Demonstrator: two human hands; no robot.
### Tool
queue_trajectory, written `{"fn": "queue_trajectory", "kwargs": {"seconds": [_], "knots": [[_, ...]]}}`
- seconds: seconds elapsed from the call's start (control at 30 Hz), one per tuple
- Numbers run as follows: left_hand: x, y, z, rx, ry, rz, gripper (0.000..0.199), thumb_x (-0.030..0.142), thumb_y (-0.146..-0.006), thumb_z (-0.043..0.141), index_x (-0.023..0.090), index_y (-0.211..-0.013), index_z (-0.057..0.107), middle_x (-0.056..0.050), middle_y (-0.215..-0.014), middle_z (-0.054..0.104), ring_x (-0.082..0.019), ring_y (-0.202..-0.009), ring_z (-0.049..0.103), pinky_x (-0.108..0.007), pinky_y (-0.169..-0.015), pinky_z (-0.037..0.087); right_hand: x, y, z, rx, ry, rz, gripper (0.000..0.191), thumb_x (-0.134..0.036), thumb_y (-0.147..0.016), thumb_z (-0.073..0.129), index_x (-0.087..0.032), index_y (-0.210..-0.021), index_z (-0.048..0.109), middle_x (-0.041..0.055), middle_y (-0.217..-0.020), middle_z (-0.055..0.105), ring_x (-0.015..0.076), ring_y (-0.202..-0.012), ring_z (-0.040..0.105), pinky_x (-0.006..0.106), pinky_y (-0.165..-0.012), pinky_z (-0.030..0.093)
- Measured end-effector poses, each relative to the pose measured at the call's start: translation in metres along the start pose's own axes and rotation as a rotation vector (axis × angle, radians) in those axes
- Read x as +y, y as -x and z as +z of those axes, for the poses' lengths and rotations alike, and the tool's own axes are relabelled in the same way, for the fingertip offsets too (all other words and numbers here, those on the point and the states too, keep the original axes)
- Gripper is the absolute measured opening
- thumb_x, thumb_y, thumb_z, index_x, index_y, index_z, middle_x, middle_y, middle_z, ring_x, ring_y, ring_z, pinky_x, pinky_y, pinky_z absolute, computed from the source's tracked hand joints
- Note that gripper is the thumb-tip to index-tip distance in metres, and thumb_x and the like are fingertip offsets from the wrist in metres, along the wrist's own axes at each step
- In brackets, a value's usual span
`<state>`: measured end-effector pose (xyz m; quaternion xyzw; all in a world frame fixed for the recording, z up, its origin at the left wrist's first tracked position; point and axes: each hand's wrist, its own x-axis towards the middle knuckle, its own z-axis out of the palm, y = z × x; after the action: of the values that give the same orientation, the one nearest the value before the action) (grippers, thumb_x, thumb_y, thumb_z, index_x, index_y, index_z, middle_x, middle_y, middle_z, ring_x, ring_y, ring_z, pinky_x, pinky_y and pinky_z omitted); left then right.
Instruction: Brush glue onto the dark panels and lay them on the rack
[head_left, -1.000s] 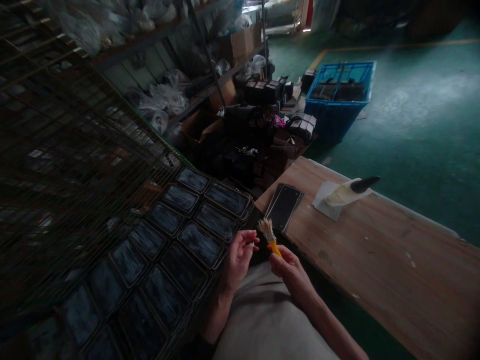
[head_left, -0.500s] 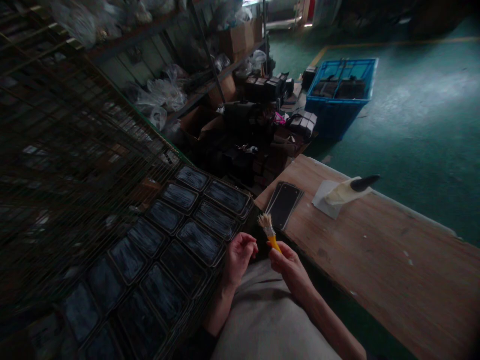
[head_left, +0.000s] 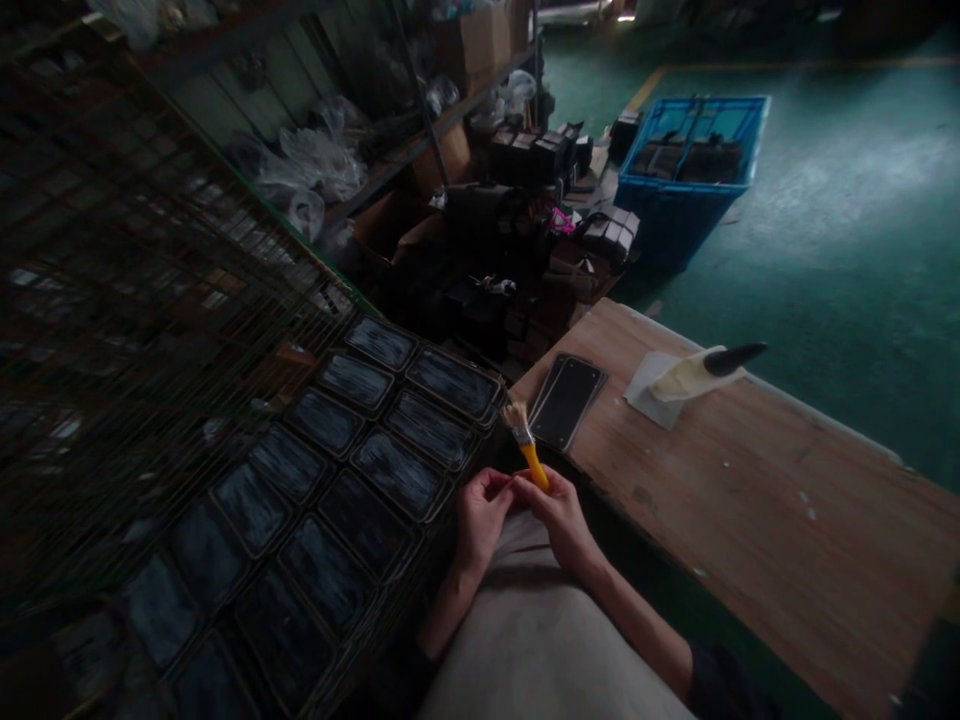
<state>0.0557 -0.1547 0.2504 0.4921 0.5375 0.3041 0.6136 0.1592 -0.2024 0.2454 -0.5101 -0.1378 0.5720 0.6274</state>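
My right hand (head_left: 556,512) is closed round the yellow handle of a brush (head_left: 534,465), its pale bristles pointing up. My left hand (head_left: 481,512) is closed too, its fingertips meeting those of my right hand; whatever it may pinch is too small to make out. To the left lie rows of dark rectangular panels (head_left: 397,470) with whitish streaks on most of them. Two or more dark plates (head_left: 568,402) overlap at the near left end of the wooden table (head_left: 720,490). A pale bottle-like thing with a black tip (head_left: 735,358) lies on white paper (head_left: 651,392).
A wire mesh frame (head_left: 172,270) rises at the left. Behind are a shelf with plastic bags (head_left: 330,155), an open cardboard box (head_left: 390,225) and dark bundles. A blue crate (head_left: 679,220) stands on the green floor beyond the table.
My hands have come together, fingertips touching, where they were apart before. The brush has moved slightly left and up. The view has shifted a little.
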Motion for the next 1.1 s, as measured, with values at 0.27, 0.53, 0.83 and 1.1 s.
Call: {"fn": "queue_trajectory", "kwargs": {"seconds": [0.27, 0.53, 0.83, 1.1], "knots": [[-0.006, -0.003, -0.010, -0.026, 0.193, -0.180, 0.042, 0.050, -0.076, 0.070, 0.012, -0.094, 0.067, -0.008, -0.082, 0.070, -0.017, -0.066, 0.069, -0.025, -0.056, 0.054, 0.024, -0.027, -0.004, 0.137, 0.044, 0.109, 0.051, -0.065, -0.071, 0.071, -0.018, -0.070, 0.052, -0.0047, -0.058, 0.043, 0.0076, -0.049, 0.033, 0.022, -0.045, 0.026], [-0.037, -0.033, -0.052, 0.036, 0.123, -0.203, 0.044, 0.051, -0.074, 0.071, 0.013, -0.095, 0.066, -0.007, -0.084, 0.067, -0.015, -0.069, 0.068, -0.023, -0.055, 0.054, 0.057, -0.044, -0.010, 0.223, 0.331, 0.011, 0.051, -0.064, -0.070, 0.071, -0.016, -0.086, 0.068, -0.0023, -0.062, 0.047, 0.0108, -0.056, 0.036, 0.024, -0.050, 0.028], [-0.082, -0.066, -0.066, -0.037, 0.062, -0.239, 0.034, 0.042, -0.073, 0.074, 0.015, -0.092, 0.067, -0.005, -0.085, 0.068, -0.014, -0.070, 0.066, -0.023, -0.058, 0.054, 0.094, -0.055, -0.008, 0.425, 0.355, 0.117, 0.048, -0.063, -0.069, 0.072, -0.019, -0.066, 0.056, -0.0032, -0.057, 0.045, 0.0106, -0.053, 0.035, 0.025, -0.047, 0.025], [-0.106, -0.088, -0.071, -0.104, 0.009, -0.312, 0.039, 0.043, -0.072, 0.074, 0.015, -0.097, 0.065, -0.006, -0.087, 0.067, -0.014, -0.070, 0.064, -0.024, -0.061, 0.052, 0.108, -0.060, 0.001, 0.465, 0.225, 0.166, 0.056, -0.058, -0.066, 0.075, -0.015, -0.102, 0.068, -0.0040, -0.062, 0.048, 0.0090, -0.051, 0.033, 0.022, -0.045, 0.024]]}}
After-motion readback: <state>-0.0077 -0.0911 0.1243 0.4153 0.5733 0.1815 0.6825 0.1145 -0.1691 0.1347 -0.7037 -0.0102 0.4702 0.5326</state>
